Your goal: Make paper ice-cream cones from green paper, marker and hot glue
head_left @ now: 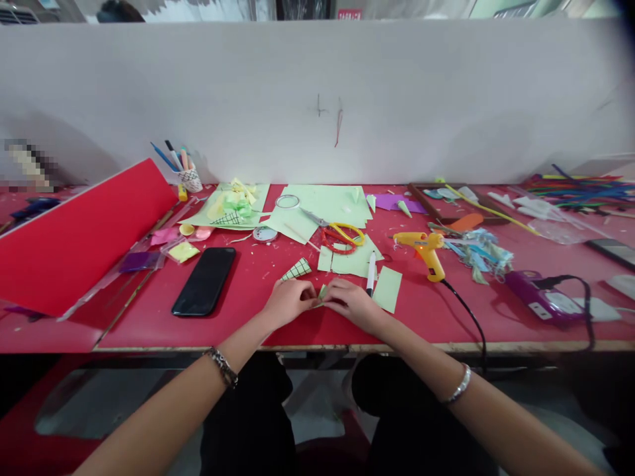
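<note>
Between my two hands, near the table's front edge, is a small piece of light green paper (322,293). My left hand (292,299) pinches its left side, with fingertips closed. My right hand (350,303) grips it from the other side, so most of the paper is hidden by fingers. Just beyond my left hand lies a black-and-white checked paper cone (296,269). A white marker with a black end (371,273) and a green paper rectangle (387,289) lie to the right of my right hand. Scissors with red and yellow handles (342,237) rest on green paper sheets (347,205) further back.
A yellow glue gun (421,251) with a black cord stands at right, near a purple power box (546,301). A black phone (204,281) lies at left beside a leaning red board (89,238). A pen cup (189,178) stands before the grey partition (248,99).
</note>
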`<state>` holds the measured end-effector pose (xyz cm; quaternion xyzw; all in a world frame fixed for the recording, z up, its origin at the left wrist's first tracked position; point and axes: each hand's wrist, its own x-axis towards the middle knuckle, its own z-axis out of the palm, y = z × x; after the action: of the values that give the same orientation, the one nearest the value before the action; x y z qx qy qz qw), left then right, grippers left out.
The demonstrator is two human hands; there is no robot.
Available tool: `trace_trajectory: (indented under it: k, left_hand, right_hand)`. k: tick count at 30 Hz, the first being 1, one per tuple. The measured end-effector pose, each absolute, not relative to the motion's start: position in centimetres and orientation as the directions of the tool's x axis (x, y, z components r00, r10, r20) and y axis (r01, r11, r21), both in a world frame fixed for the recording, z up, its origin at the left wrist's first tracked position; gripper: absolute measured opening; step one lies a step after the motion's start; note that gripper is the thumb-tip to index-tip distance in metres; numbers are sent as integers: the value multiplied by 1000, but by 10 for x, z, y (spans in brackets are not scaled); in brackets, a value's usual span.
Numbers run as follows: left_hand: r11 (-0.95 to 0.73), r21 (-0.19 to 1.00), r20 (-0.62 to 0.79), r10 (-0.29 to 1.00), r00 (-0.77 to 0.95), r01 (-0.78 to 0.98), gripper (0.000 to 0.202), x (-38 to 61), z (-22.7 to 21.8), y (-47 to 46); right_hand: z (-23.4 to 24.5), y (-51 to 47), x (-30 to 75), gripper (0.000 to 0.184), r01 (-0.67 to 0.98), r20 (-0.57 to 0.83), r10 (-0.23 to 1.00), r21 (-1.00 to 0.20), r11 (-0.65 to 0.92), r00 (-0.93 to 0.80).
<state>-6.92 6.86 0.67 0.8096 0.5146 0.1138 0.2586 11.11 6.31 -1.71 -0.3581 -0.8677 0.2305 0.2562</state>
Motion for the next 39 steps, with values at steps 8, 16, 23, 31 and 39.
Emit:
trace_trajectory:
  k: [8, 16, 23, 31, 39]
  left_hand:
    - [-635, 162, 189, 771, 608, 755, 20, -68, -5, 50]
    - [-644, 143, 198, 763, 615, 752, 20, -64, -9, 54]
    - [-564, 248, 205, 825, 526, 788, 18, -65, -4, 56]
    - [-566, 166, 221, 820, 529, 808, 25, -65, -4, 54]
    - [-540, 56, 256, 821, 511, 840, 21, -59, -10, 50]
  right_hand:
    - [-12, 62, 108, 12, 530, 257, 755, -578, 620, -603]
    - [-13, 64, 107, 8, 537, 248, 762, -582, 611, -598]
    - [-12, 62, 107, 14, 576, 228, 784, -568, 588, -577]
    - [-6, 72, 100, 14, 620, 161, 805, -558, 551, -570]
    - [-4, 74, 101, 10, 603, 171, 816, -594, 533, -552]
